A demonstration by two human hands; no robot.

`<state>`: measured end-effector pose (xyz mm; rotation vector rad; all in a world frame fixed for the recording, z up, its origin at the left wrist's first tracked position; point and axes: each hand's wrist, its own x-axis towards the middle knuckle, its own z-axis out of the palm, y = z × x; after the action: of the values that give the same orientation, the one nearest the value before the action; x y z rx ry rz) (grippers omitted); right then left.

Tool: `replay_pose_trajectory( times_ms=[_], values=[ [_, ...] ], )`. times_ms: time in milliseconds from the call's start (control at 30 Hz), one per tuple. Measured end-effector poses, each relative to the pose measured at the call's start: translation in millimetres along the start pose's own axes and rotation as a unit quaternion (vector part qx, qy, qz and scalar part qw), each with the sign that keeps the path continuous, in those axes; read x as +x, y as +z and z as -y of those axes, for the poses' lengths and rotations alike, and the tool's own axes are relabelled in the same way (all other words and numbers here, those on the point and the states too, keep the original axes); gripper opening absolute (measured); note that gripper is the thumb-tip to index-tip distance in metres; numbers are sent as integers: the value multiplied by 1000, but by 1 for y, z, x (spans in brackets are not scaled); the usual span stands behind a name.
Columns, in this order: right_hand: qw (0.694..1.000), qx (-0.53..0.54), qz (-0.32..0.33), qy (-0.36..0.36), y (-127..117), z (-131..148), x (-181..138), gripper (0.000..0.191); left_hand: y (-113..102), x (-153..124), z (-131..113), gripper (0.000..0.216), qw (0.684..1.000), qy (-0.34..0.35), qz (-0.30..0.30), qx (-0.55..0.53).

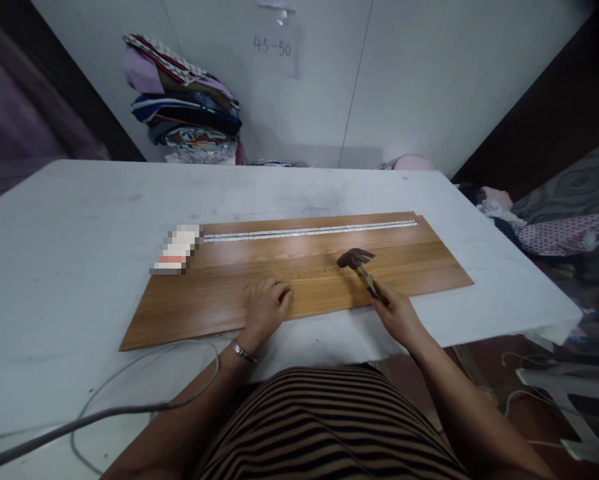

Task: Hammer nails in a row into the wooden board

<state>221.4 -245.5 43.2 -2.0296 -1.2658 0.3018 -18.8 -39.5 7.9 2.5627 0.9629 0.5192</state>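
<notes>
My right hand (398, 315) grips a claw hammer (369, 280) by its yellowish handle. The dark metal head is above the wood-grain board (189, 300), close to the right end of a row of small nails (312, 272). My left hand (268, 303), a metal-banded watch at its wrist, rests on the board with fingers curled together. Whatever those fingers may hold is hidden. Just left of them lies a thin nail (246, 285). Two white marked strips (309, 231) run along the far part of the board.
A blurred-out box-like item (178, 250) sits at the board's left end. A white-covered table (99, 233) carries the board. Grey cable (119, 410) loops over the front left. Folded clothes (189, 100) are stacked behind the table, against the wall; more fabric (554, 230) lies at right.
</notes>
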Motion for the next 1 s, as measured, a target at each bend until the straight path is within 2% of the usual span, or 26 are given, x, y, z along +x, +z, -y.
replay_pose_trajectory(
  times_ms=[1000],
  values=[
    [1000,-2,9,0,1,1,0,53,-1,-1,-2,19,1000,18,-1,7]
  ],
)
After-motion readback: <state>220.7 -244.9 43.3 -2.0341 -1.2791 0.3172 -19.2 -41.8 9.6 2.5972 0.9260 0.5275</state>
